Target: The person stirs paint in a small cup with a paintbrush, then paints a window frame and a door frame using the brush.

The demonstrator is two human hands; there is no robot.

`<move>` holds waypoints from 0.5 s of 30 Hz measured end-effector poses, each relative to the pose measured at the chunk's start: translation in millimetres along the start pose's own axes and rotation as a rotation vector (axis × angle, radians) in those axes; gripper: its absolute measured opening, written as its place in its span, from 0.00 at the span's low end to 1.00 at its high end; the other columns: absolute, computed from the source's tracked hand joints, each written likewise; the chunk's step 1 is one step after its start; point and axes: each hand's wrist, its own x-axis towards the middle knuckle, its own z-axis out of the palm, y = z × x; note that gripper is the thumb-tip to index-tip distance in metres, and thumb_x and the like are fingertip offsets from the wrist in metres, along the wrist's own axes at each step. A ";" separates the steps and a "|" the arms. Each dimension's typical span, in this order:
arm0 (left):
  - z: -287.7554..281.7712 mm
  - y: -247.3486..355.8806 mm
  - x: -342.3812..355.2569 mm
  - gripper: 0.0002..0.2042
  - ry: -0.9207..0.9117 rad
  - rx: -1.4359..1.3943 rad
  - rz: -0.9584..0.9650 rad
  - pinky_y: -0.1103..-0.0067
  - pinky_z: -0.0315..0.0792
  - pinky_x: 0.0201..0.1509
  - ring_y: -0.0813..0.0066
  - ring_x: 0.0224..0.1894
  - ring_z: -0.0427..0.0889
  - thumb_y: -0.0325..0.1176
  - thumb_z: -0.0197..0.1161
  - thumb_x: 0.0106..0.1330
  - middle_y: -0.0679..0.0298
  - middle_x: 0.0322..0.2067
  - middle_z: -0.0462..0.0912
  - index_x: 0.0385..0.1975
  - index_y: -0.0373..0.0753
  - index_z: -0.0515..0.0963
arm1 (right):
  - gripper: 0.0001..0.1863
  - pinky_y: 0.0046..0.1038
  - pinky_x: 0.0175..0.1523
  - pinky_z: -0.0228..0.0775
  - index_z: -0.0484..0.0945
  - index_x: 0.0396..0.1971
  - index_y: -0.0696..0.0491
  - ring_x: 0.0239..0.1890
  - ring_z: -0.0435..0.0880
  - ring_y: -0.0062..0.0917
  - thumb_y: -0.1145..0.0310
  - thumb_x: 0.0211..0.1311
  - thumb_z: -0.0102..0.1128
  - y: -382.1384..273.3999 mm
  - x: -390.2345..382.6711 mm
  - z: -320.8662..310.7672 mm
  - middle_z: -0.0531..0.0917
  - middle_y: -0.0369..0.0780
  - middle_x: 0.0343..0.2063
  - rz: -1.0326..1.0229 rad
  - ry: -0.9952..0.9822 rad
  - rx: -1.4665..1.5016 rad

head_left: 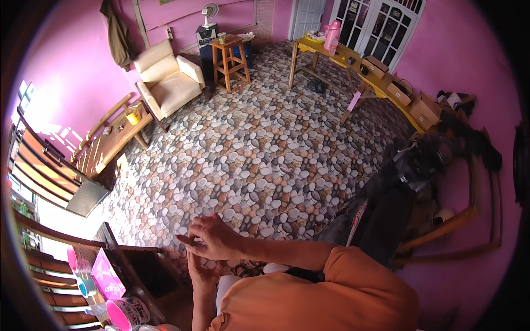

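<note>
Both hands are together in front of me, low in the head view, above the pebble-patterned floor (259, 160). My right hand (211, 234) has bent, closed fingers and lies over the fingertips of my left hand (201, 267); whatever is in it, if anything, I cannot make out. The left fingers are mostly hidden behind the right ones. To the lower left, a dark wooden stand (127, 248) holds a pink flat item (107, 273), pink-lined tubs (128, 314) and a small blue-rimmed container (85, 286).
Around the room are a wooden bench (113, 146), a cream armchair (171, 91), a wooden stool (229, 63) and a long yellow table (397, 102) bearing boxes and a pink flask (331, 38). Dark bags or gear (414, 165) and wooden frames (480, 215) are at my right.
</note>
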 end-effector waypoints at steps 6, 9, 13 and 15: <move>44.5 -14.5 102.7 0.41 -0.143 -0.095 0.100 0.59 0.75 0.58 0.41 0.57 0.77 0.32 0.81 0.53 0.45 0.57 0.75 0.66 0.32 0.66 | 0.16 0.40 0.55 0.66 0.83 0.38 0.53 0.46 0.81 0.34 0.55 0.64 0.72 60.0 31.9 -69.6 0.82 0.38 0.38 0.205 0.113 -0.023; 60.8 -14.0 168.4 0.37 -0.197 -0.140 0.135 0.61 0.75 0.60 0.44 0.58 0.79 0.30 0.80 0.52 0.46 0.57 0.77 0.63 0.32 0.70 | 0.16 0.36 0.44 0.73 0.83 0.33 0.55 0.36 0.84 0.35 0.57 0.62 0.75 90.8 61.7 -108.0 0.83 0.40 0.31 0.222 0.186 -0.017; 90.7 -30.0 251.3 0.37 -0.288 -0.219 0.207 0.63 0.77 0.58 0.46 0.57 0.80 0.32 0.81 0.52 0.47 0.57 0.77 0.63 0.32 0.72 | 0.15 0.33 0.39 0.75 0.82 0.33 0.58 0.32 0.85 0.33 0.61 0.62 0.76 126.4 96.8 -160.3 0.82 0.42 0.30 0.221 0.283 -0.069; 99.9 -31.9 287.5 0.37 -0.292 -0.208 0.258 0.62 0.78 0.55 0.46 0.55 0.80 0.34 0.81 0.52 0.47 0.56 0.77 0.62 0.33 0.71 | 0.16 0.33 0.41 0.77 0.82 0.35 0.59 0.34 0.86 0.32 0.61 0.64 0.75 139.9 115.7 -185.2 0.82 0.42 0.32 0.278 0.259 -0.069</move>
